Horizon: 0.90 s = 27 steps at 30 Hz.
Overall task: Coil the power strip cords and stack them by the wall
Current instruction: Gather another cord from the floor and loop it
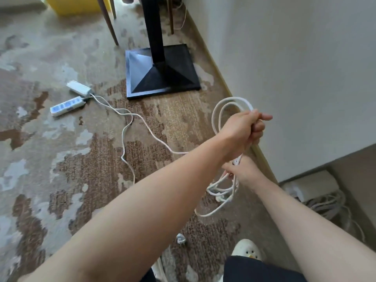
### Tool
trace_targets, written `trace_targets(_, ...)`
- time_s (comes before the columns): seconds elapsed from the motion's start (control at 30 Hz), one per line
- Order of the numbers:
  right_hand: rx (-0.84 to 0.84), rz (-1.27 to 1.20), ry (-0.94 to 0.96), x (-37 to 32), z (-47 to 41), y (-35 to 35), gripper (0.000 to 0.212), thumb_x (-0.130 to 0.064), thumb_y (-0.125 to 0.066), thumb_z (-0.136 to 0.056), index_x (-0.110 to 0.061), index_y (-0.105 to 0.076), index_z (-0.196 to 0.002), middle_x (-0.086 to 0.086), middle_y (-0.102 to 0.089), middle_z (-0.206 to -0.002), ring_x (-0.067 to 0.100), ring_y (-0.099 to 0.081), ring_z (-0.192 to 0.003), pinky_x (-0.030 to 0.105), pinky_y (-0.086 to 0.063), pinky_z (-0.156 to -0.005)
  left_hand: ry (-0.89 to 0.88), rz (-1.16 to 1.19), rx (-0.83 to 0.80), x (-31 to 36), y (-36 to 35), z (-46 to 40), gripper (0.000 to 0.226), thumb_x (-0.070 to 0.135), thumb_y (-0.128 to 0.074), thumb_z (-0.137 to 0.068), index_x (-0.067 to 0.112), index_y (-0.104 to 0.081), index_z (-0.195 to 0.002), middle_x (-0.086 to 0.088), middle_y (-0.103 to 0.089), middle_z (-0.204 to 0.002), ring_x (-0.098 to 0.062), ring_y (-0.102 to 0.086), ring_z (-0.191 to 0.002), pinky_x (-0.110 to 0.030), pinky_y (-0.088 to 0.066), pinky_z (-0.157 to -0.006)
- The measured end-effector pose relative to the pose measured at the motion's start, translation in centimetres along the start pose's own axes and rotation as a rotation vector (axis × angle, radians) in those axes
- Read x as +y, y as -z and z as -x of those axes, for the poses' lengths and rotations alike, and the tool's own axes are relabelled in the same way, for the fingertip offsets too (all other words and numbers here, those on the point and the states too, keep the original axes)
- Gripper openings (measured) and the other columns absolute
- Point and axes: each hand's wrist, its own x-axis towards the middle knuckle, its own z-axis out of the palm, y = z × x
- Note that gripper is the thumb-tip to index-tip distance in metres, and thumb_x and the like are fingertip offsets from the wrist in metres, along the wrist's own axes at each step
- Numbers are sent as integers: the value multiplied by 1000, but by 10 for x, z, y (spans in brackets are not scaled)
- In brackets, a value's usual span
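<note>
The left hand (243, 132) is closed in a fist around the top of a bundle of white cord loops (220, 117), with the loops arching up and to the left above the knuckles. Just below it, the right hand (243, 171) grips the same bundle lower down, fingers curled around the strands; more loops hang beneath this hand and sag toward the patterned carpet (61, 149). From below the left wrist, a loose run of the cord (142, 123) trails away across the carpet to two white power strips (68, 105) lying side by side, well apart from both hands. A white plug (181, 240) lies on the carpet below the forearms. Beyond the hands stands a black pedestal base (162, 72), and the pale wall (305, 68) runs just beside the grip on its right.
</note>
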Motion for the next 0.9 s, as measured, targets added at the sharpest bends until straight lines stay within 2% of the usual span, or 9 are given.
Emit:
trace_targets(0.1,-104,-60,-16,4,9,2,18,-5,-74,-86,-21,-66,-89,-3,-61,-67,9,-62,-55,25,-52,-54,6,52,119,0,12,1,27,13,-27,-105,6,-52,-98,-2,-38,-68,-11,-34,-58,-22,-29,-59)
trace_targets(0.23,-159,-16,30,-5,9,-9,15,-18,-80,-75,-15,-65,-73,-3,-66,-57,9,-65,-55,25,-51,-56,56,170,154,-18,26,8,24,11,-29,-105,4,-51,-100,-3,-42,-70,-12,-41,-61,-22,-37,-62)
trace_targets(0.33,-82,-105,168,-12,7,-31,11,-16,-71,-67,-18,-63,-75,-15,-68,-63,-6,-60,-60,12,-45,-56,87,291,147,-23,25,6,28,12,-28,-106,4,-52,-93,-3,-43,-72,-13,-42,-63,-24,-38,-65)
trace_targets(0.43,27,-120,100,-15,-4,-41,16,-22,-73,-73,-24,-60,-64,-9,-57,-57,5,-47,-53,16,-36,-51,82,337,160,-13,36,-3,31,14,-29,-105,4,-54,-90,-5,-47,-75,-14,-48,-67,-27,-45,-73)
trace_targets(0.53,49,0,-21,-8,-16,-38,22,-33,-73,-87,-25,-70,-68,-9,-53,-53,9,-48,-49,15,-35,-42,20,37,222,-7,71,-10,27,20,-42,-103,2,-62,-98,-10,-63,-86,-20,-64,-79,-38,-53,-89)
trace_targets(0.63,89,-24,-98,-3,-18,-28,29,-38,-70,-89,-9,-73,-92,11,-63,-69,25,-60,-61,22,-39,-47,-33,-281,301,-18,120,-12,21,21,-55,-97,3,-65,-95,-9,-65,-85,-21,-63,-79,-37,-56,-84)
trace_targets(0.7,134,-29,-129,0,-18,-18,23,-39,-71,-88,-17,-75,-91,7,-72,-82,22,-68,-77,22,-42,-55,-41,-544,420,-40,153,-12,16,15,-55,-95,6,-67,-91,-7,-66,-83,-22,-60,-77,-37,-56,-78)
trace_targets(0.83,130,-43,-156,2,-19,-2,13,-44,-72,-84,-32,-73,-90,-14,-70,-88,4,-62,-85,23,-42,-65,78,-1035,368,-97,193,-24,41,1,-43,-94,15,-57,-130,-7,-55,-134,-29,-62,-103,-26,-52,-62)
trace_targets(0.9,121,-37,-152,3,-20,4,21,-46,-72,-83,-30,-76,-96,-11,-72,-88,10,-65,-87,28,-46,-69,156,-1241,194,-120,195,-38,60,-5,-40,-88,20,-42,-143,-6,-36,-151,-32,-42,-132,-39,-50,-93)
